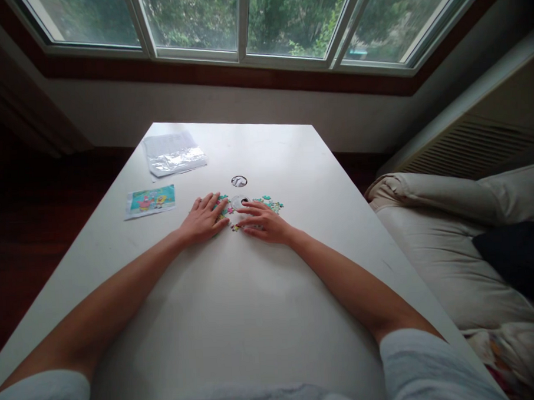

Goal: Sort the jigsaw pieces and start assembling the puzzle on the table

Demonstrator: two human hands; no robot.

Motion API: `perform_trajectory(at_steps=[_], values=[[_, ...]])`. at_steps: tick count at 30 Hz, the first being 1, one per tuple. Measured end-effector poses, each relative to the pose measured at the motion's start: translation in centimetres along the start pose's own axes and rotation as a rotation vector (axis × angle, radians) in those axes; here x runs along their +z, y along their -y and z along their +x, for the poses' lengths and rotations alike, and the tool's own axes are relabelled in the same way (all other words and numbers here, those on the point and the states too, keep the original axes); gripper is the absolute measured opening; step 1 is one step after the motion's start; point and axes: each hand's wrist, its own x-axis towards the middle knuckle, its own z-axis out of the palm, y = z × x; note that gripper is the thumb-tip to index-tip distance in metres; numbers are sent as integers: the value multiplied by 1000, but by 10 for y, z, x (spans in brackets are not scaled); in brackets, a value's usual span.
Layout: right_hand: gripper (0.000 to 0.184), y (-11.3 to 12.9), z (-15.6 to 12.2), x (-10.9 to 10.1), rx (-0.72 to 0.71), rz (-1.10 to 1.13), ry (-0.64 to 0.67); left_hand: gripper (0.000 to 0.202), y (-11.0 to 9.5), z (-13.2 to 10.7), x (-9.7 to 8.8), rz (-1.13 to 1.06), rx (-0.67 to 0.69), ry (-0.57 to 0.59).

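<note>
Small coloured jigsaw puzzle pieces (274, 205) lie loosely on the white table (237, 319), partly covered by both hands. My left hand (203, 219) rests palm down on the left part of the pieces, its fingers stretched out. Over the right part lies my right hand (265, 222), fingers apart and slightly bent. A round, pale disc-like cover (237, 202) with a dark opening sits between the hands, by the fingertips of the right one. Just beyond it is a round hole (239, 181) with something whitish inside.
A printed picture sheet (151, 200) with cartoon figures lies left of my left hand. Behind it, a clear plastic bag (177, 159) rests on papers. A beige sofa (433, 263) stands along the right side, and windows are beyond the table.
</note>
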Motion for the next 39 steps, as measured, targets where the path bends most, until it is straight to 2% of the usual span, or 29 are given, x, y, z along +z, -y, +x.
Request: perform_trajectory(at_steps=[3,7,11,14,19,23,28,32,36,39], values=[[33,-3,0,3,116,-70,-72,72,-1,-1,-2,2,1,4],[43,-18,-3,4,375,-230,-169,75,-4,-5,-5,0,10,21],[52,-34,-9,2,539,-290,-135,74,-8,-11,-8,5,34,8],[56,-38,-12,3,551,-274,-63,74,-13,-17,-7,-8,52,3],[64,-30,-13,8,523,-259,45,72,-22,-23,-5,-17,82,6],[71,-24,-13,11,513,-255,75,72,-26,-22,-2,-17,94,-18],[66,-27,-12,5,494,-207,38,70,-25,-20,-1,-14,110,-21],[56,-43,-14,-5,481,-150,-7,69,-23,-20,-2,-17,149,-4],[48,-62,-18,-20,521,-62,-120,68,-21,-20,-5,-36,150,-6],[40,-66,-22,-35,506,-6,-157,66,-19,-19,-5,-57,159,-21]])
